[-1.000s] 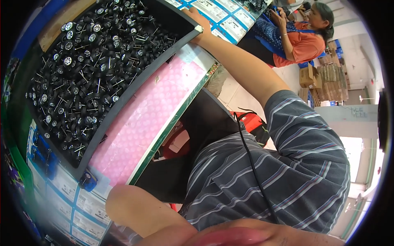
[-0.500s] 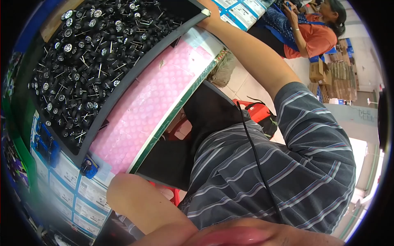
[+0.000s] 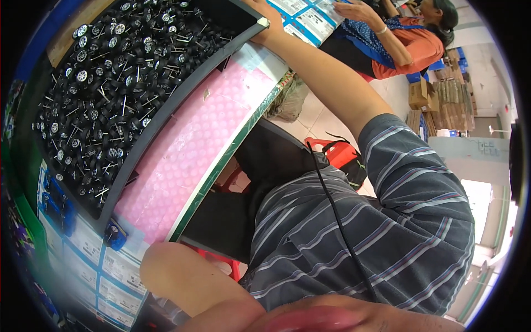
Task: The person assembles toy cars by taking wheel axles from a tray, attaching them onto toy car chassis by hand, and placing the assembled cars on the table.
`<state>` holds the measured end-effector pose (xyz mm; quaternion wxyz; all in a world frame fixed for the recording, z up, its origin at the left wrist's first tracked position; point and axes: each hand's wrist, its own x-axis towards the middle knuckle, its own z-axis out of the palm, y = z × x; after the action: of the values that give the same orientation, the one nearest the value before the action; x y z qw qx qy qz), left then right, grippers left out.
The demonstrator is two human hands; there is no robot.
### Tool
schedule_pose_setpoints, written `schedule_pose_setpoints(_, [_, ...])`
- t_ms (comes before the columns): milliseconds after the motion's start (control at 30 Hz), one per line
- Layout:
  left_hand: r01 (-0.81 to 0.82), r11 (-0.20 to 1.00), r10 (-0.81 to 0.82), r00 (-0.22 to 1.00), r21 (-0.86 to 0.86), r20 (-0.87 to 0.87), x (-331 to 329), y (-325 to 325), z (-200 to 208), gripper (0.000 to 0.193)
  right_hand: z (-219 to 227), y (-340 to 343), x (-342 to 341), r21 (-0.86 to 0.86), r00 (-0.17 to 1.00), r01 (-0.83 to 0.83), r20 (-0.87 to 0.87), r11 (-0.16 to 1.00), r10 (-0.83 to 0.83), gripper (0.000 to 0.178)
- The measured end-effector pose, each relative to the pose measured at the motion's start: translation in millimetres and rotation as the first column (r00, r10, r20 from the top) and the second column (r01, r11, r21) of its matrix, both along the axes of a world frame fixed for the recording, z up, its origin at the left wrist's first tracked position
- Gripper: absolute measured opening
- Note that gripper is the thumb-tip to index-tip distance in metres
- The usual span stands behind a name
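A black tray (image 3: 166, 102) is heaped with small black toy wheels on metal axles (image 3: 119, 83), many with silver hubs. My right hand (image 3: 266, 19) is at the tray's far right corner, against its outer side. Its fingers look curled over the rim there, though the upper edge of the picture cuts some of them off. My left arm (image 3: 177, 274) shows only as a bent elbow at the lower left, beside the table edge. The left hand itself is out of sight.
Pink bubble wrap (image 3: 188, 149) covers the table's near strip, bordered by a green-and-white edge (image 3: 215, 171). Blue toy parts (image 3: 115, 235) lie beside the tray on label sheets (image 3: 121, 265). A co-worker in orange (image 3: 406, 50) stands at the upper right. A red stool (image 3: 337, 152) is behind me.
The view has shifted a little, so the tray, table and my right arm appear farther left. My right hand remains at the tray corner. The co-worker's hand has reached out toward the label sheets.
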<state>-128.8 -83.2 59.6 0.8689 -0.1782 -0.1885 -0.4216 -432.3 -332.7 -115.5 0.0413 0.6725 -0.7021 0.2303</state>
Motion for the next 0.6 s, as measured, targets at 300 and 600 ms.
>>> schedule_pose_setpoints(300, [-0.001, 1.0, 0.005, 0.985, 0.021, -0.171, -18, 0, 15, 0.028, -12, -7, 1, -0.048, 0.994, 0.041, -0.099, 0.998, -0.045, 0.036])
schedule_pose_setpoints(600, [-0.322, 0.923, 0.337, 0.941, -0.212, 0.037, -21, -20, 6, 0.04, -18, -4, -8, -0.1, 0.999, -0.04, -0.024, 0.994, 0.038, 0.043])
